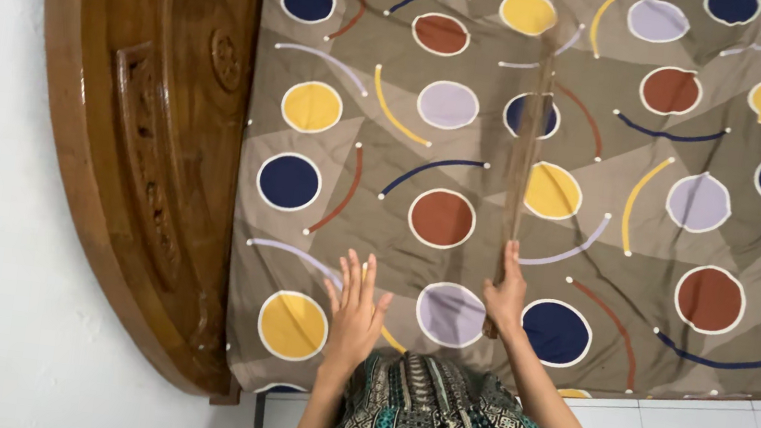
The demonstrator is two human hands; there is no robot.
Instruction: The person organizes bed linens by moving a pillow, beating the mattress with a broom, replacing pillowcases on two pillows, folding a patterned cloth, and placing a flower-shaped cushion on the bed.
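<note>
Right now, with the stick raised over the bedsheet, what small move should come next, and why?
Probably bring the stick down onto the patterned bedsheet ahead. The right hand grips its lower end and the shaft is blurred above the sheet, which shows creases there. The left hand lies open and flat near the bed's edge, off to the side of the stick's line, so it seems safe where it is.

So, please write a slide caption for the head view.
Right hand swings a stick-like brush over the patterned bedsheet; left hand open.
</note>
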